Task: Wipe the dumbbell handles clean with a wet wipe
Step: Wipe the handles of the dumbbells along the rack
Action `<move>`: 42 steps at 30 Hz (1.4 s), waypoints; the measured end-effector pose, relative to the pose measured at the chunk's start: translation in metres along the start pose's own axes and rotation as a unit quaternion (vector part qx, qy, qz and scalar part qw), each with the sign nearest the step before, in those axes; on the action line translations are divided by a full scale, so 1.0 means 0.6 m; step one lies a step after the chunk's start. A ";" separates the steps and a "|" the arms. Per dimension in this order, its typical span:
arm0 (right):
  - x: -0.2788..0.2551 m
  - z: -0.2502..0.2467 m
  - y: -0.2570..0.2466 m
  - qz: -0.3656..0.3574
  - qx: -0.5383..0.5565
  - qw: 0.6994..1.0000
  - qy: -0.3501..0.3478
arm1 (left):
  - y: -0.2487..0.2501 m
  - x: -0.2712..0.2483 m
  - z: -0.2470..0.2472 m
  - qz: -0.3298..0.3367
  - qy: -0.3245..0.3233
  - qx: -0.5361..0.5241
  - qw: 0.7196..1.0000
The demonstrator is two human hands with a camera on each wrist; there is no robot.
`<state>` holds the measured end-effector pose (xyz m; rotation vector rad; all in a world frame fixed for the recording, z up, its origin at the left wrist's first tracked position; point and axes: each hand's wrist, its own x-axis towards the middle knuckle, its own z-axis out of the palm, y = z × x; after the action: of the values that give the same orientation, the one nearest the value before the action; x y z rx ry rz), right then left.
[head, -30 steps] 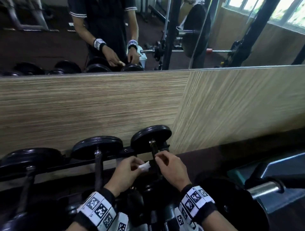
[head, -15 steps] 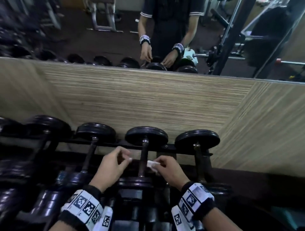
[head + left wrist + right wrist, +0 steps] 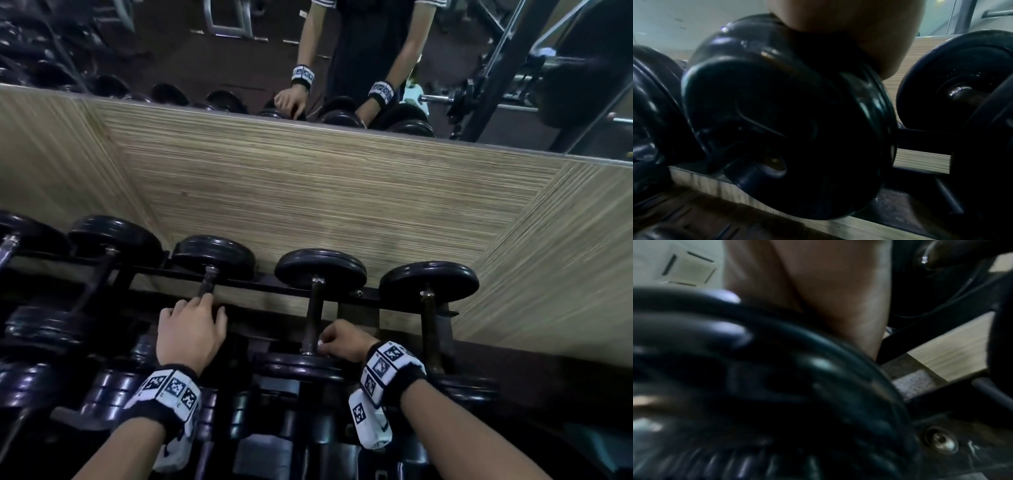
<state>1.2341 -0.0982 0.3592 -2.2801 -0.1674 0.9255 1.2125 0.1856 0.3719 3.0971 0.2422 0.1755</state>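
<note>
Black dumbbells lie in a row on a rack (image 3: 371,294). My right hand (image 3: 322,342) pinches a small white wet wipe (image 3: 320,343) against the low end of a dark dumbbell handle (image 3: 313,315), just above its near plate (image 3: 301,368). One dumbbell to the left, my left hand (image 3: 205,305) lies over that handle (image 3: 207,286) with its fingers curled round it. The left wrist view shows my palm (image 3: 849,24) above a black plate (image 3: 777,129). The blurred right wrist view shows my palm (image 3: 818,288) behind a plate (image 3: 756,386); the wipe is hidden there.
A wood-grain panel (image 3: 325,205) backs the rack, with a mirror (image 3: 239,51) above it reflecting the person and gym machines. Another dumbbell (image 3: 428,284) stands right of my right hand, and more sit to the left (image 3: 113,236) and on a lower tier (image 3: 113,394).
The wipe went from my left hand to my right. Both hands shifted one dumbbell leftward; the right slid down the handle toward the near plate, and the left took the neighbouring handle.
</note>
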 end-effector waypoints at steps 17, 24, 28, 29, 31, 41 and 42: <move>-0.044 -0.026 -0.090 -0.185 -0.178 0.966 0.015 | 0.001 -0.005 0.002 -0.005 0.022 -0.023 0.999; -0.060 -0.035 -0.067 -0.131 -0.134 0.982 0.006 | -0.001 -0.006 0.009 -0.006 0.030 -0.024 0.999; -0.060 -0.037 -0.056 -0.065 -0.129 0.989 0.020 | 0.002 -0.005 0.006 -0.009 0.026 -0.026 0.999; -0.057 -0.037 -0.051 -0.040 -0.133 0.990 0.021 | 0.002 -0.005 0.006 -0.010 0.026 -0.025 0.999; -0.047 -0.033 -0.039 0.008 -0.138 0.990 0.021 | 0.003 -0.005 0.005 -0.012 0.025 -0.024 0.999; -0.024 -0.010 -0.007 -0.002 0.023 0.999 0.028 | 0.004 -0.006 0.005 -0.014 0.020 -0.031 0.999; -0.031 -0.017 -0.004 -0.009 0.039 0.999 0.029 | 0.004 -0.005 0.005 -0.014 0.020 -0.031 0.999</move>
<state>1.2273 -0.1080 0.3766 -2.2270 -0.1233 0.8423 1.2100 0.1829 0.3688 3.0304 0.2754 0.2383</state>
